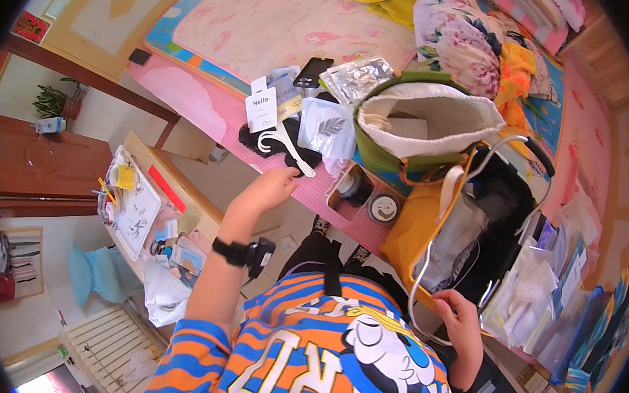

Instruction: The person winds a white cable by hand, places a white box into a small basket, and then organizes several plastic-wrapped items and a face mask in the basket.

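Note:
At the pink bed edge my left hand (275,188) has its fingertips at a black lace garment (266,143), close to the lower end of a white hanger (292,148). Whether the fingers pinch the cloth cannot be made out. My right hand (456,317) grips the near rim of a mustard-yellow bag (414,227). Inside that bag is clear plastic. Behind it a green bag (377,154) with a white lining gapes open. A white printed tag (261,109) and a pouch with a leaf print (323,125) lie by the hanger.
A black phone (313,73) and a silvery packet (357,78) lie farther back. A small box (340,205) and a round-lidded jar (384,207) stand before the bags. Beside the yellow bag is a black basket with a metal handle (538,207). At left stands a desk with a white tray (135,220).

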`<state>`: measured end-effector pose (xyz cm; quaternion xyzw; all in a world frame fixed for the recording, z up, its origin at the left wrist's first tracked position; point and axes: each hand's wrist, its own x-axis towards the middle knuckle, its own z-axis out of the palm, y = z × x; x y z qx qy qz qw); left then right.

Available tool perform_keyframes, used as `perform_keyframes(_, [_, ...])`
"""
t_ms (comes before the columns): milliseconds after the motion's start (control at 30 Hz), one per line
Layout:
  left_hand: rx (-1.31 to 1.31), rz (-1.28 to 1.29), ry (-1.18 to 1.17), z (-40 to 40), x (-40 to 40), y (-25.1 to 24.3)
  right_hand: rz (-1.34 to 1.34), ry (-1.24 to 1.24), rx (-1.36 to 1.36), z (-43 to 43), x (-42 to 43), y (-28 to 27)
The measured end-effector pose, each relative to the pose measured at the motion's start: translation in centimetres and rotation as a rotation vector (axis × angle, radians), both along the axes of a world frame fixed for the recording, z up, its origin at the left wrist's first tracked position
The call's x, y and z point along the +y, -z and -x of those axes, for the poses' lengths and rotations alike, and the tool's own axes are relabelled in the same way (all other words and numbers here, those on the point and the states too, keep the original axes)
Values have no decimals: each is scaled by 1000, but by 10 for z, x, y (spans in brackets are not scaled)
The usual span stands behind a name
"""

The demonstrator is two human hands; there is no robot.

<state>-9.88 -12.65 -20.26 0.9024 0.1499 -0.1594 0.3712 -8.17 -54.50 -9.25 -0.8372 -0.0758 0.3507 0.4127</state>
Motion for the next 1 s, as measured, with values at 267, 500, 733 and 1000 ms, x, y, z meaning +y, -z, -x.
perform_keyframes(267, [36,104,114,-76,38,62,89,267,-10,6,34,-2])
perform_keyframes(500, [-87,322,74,-121,56,108,111,318,52,-1,77,6])
perform_keyframes(733, [220,310,103,-104,85,135,165,248,135,-7,97,24])
perform_keyframes(1000, [155,369,-161,-34,116,211,228,206,119,-28,109,15])
